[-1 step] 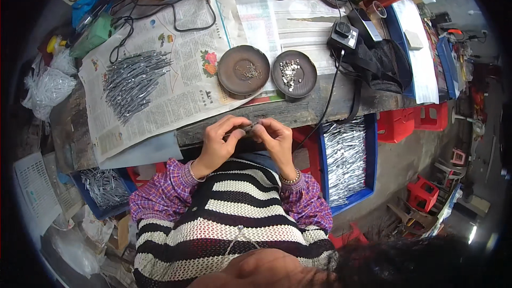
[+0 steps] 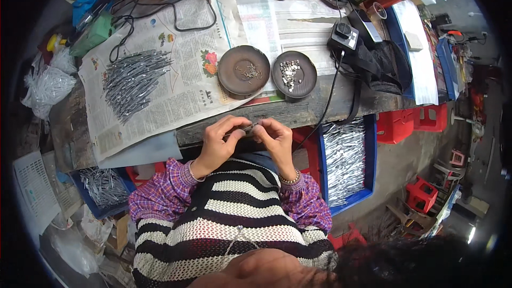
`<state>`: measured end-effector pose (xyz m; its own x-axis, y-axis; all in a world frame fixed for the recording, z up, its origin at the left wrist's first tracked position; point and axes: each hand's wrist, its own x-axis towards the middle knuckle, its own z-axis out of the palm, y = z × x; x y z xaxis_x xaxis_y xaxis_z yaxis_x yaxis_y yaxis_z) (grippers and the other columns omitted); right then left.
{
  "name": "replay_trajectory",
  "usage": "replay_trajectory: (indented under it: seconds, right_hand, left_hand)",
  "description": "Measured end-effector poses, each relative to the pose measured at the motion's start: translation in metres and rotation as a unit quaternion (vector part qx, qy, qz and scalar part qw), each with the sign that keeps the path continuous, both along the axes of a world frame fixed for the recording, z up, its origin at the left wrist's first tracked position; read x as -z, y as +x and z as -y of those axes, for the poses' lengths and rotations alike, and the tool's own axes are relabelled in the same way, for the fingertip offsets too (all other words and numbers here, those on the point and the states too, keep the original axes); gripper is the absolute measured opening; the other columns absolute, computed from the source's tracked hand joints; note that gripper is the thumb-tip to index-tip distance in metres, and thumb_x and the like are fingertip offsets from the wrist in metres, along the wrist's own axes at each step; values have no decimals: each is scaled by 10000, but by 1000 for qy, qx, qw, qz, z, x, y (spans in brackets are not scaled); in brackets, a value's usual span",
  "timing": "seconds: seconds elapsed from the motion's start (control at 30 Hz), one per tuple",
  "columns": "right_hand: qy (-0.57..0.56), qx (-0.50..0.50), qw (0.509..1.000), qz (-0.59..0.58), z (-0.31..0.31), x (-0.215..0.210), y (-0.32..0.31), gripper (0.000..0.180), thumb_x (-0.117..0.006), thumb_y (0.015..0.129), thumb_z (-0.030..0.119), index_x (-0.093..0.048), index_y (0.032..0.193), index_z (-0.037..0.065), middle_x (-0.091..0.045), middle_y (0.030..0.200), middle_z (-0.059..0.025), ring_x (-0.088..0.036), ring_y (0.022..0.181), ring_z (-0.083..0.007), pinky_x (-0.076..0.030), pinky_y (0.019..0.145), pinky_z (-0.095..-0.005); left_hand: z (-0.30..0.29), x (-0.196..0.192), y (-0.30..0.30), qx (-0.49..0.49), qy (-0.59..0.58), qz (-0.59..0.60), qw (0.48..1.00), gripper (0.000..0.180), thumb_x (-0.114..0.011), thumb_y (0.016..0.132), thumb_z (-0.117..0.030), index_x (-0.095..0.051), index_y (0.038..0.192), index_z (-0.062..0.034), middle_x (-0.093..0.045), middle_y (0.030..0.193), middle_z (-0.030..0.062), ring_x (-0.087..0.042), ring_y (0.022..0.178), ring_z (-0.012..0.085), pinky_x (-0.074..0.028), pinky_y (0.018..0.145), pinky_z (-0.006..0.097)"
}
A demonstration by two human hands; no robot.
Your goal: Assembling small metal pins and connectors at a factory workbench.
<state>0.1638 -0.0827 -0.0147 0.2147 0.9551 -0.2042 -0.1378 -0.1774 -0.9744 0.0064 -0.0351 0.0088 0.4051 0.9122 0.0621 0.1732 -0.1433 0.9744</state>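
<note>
At the table's near edge, my left hand (image 2: 217, 141) and my right hand (image 2: 276, 140) meet fingertip to fingertip. Both are closed in a pinch on a small dark grey piece (image 2: 249, 128), mostly hidden by the fingers. Just beyond them stand two round brown dishes. The left dish (image 2: 226, 82) has thin little pins (image 2: 248, 71) in it; small shiny silvery bits (image 2: 289, 73) lie in the right dish (image 2: 311, 82). Farther left, a heap of slim grey metal pieces (image 2: 136, 82) is spread on a newspaper (image 2: 184, 93).
Blue trays of similar metal pieces sit below table level, one on the right (image 2: 372, 154) and one on the left (image 2: 98, 210). A black cable (image 2: 326, 109) runs from a small device (image 2: 343, 36) over the edge. Red stools (image 2: 394, 126) stand at right.
</note>
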Motion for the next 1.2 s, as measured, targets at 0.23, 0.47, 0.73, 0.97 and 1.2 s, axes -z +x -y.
replay_trajectory:
  seconds: [0.23,0.47,0.73,0.97,1.2]
  right_hand:
    - [-12,4,999,-49,0,0,-3,82,-654,817,52,-633,831,-26,-596,703,12,-540,599,-40,-428,537,-177]
    - [6,78,997,0,-3,0,-1,81,-670,774,19,-634,822,-34,-597,704,-15,-540,597,-59,-428,533,-196]
    - [89,13,984,156,-2,-9,-3,71,-638,796,28,-624,789,-41,-599,662,-52,-541,564,-78,-418,515,-213]
    - [-11,13,999,-36,-1,1,-4,86,-656,790,42,-627,806,-37,-598,655,-35,-546,565,-69,-422,507,-204]
    - [34,45,987,153,-2,-6,-6,136,-710,726,28,-627,811,-38,-612,700,-71,-569,577,-101,-448,524,-229]
  left_hand:
    - [-3,-3,-2,10,27,-7,1000,196,-588,760,47,-626,945,-3,-635,846,113,-630,777,225,-486,683,288]
    - [-4,8,-5,25,-28,41,998,249,-583,743,76,-670,961,-6,-630,844,99,-607,761,183,-474,683,256]
    - [-3,10,-3,38,-82,77,993,245,-574,756,90,-673,964,7,-626,837,88,-592,764,155,-469,686,243]
    - [-2,12,-2,23,-109,90,990,217,-574,779,88,-668,964,22,-625,842,84,-591,773,145,-467,686,231]
    - [-3,10,-2,23,-115,91,989,220,-576,781,91,-667,970,25,-629,860,83,-591,779,136,-466,688,224]
